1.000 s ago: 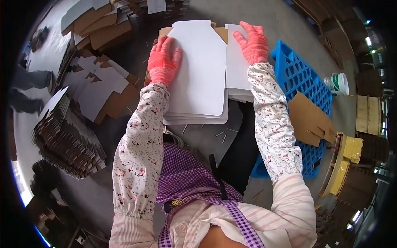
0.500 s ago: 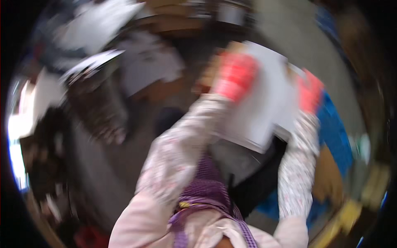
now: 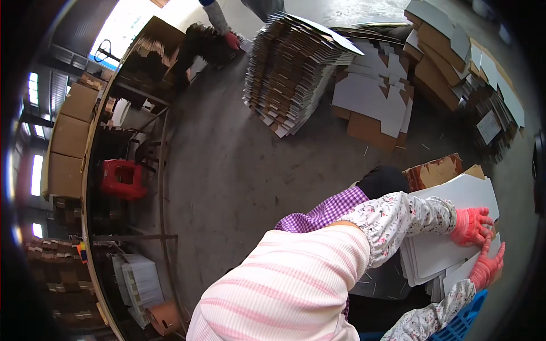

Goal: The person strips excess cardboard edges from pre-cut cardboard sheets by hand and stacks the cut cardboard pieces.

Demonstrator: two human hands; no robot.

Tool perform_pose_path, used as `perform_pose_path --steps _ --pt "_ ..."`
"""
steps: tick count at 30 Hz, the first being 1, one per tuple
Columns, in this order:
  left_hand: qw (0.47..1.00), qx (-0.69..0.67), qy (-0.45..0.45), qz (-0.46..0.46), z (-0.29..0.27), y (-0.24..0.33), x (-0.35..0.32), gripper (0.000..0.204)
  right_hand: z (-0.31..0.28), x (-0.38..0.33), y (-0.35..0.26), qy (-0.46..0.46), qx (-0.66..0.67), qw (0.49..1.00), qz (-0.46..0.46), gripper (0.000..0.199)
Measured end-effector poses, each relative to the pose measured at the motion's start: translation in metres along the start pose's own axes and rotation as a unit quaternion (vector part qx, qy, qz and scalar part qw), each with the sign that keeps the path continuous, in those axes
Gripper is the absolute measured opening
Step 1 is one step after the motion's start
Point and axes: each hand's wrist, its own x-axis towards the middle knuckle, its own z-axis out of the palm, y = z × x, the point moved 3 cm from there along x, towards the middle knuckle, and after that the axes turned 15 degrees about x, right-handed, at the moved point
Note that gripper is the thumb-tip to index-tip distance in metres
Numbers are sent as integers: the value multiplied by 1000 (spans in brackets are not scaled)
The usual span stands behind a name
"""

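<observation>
A stack of flat white cardboard sheets (image 3: 435,253) lies at the lower right, its edges fanned out. My left hand (image 3: 472,226), in a red-pink glove, rests on the upper sheets with its fingers spread. Just below it my right hand (image 3: 487,266), gloved alike, lies on a smaller white sheet (image 3: 456,274) at the right side, fingers stretched out. The two hands nearly meet. Beneath the right forearm shows a blue plastic crate (image 3: 463,321). A worn brown box (image 3: 435,172) stands at the far side of the stack.
A tall cardboard stack (image 3: 290,74) stands beyond me, with white-faced cardboard blanks (image 3: 369,96) to its right. More cardboard piles (image 3: 438,57) stand farther right. A metal-framed table (image 3: 165,170) runs along the left, a red stool (image 3: 122,179) under it. Another person's gloved hand (image 3: 232,40) touches dark stacked pieces.
My view has swung, so the stack and my hands now appear lower right. My hands, earlier apart on the white sheets, are now close together. The picture is sharper.
</observation>
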Motion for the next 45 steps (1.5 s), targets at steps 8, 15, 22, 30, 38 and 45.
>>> perform_pose_path --steps 8,15,22,30,38,45 --pt "1000 -10 -18 23 10 0 7 22 1 2 8 24 27 999 -25 66" --pt "1000 18 -1 13 1 4 5 25 4 5 21 59 49 996 -54 64" --pt "999 7 31 6 -7 10 3 30 9 8 27 57 56 997 -10 70" --pt "999 -6 25 -25 -10 11 7 22 6 6 34 64 58 996 -27 68" --pt "999 44 18 -23 -10 7 4 21 11 1 25 76 48 995 -41 66" --pt "999 2 38 -35 -9 15 10 23 1 -5 31 78 30 995 -50 65"
